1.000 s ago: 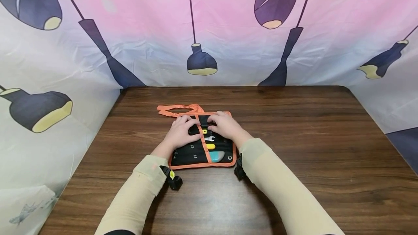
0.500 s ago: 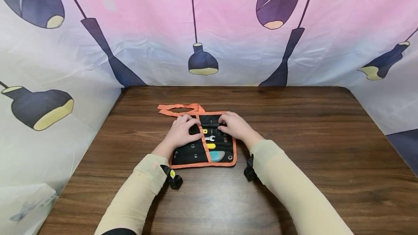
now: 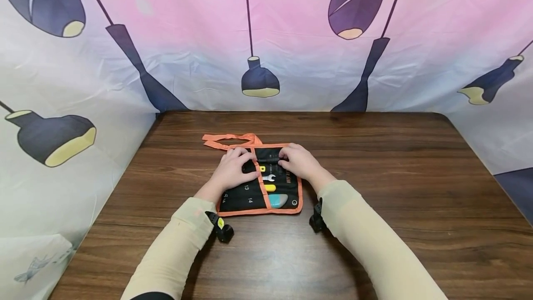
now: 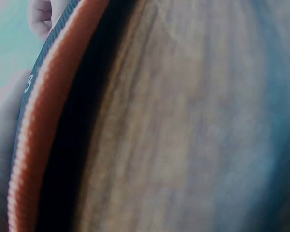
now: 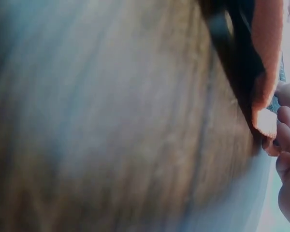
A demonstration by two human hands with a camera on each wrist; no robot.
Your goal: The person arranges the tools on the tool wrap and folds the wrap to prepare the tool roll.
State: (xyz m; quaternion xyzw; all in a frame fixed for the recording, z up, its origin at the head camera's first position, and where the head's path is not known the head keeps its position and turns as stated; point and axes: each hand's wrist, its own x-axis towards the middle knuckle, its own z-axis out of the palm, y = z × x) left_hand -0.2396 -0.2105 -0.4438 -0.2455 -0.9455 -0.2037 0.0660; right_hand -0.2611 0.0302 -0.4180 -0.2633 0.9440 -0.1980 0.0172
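Note:
A black fabric tool pouch (image 3: pixel 237 199) with orange trim lies unrolled on the table. My left hand (image 3: pixel 226 171) rests on its left part, thumb and fingertips spread along the orange pocket band. My right hand (image 3: pixel 303 162) pinches the right end of a thin black tool with a ribbed grip (image 3: pixel 271 160); its left end meets the band, and its kind cannot be told. Below it, a wrench (image 3: pixel 269 178), a yellow handle (image 3: pixel 270 188) and a teal-grey handle (image 3: pixel 278 200) stick out of pockets. The left wrist view shows the pouch's orange edge (image 4: pixel 58 92); the right one shows curled right fingers (image 5: pixel 289 137).
Orange ties (image 3: pixel 216 138) lie loose beyond the pouch's upper left corner. The dark wood table (image 3: pixel 395 165) extends around it. A printed cloth (image 3: pixel 200 68) with lamp drawings hangs behind the table and at both sides.
My right hand has moved a little to the right, uncovering the black tool with the ribbed grip. It is nearly still over the last half second. My left hand stays in place.

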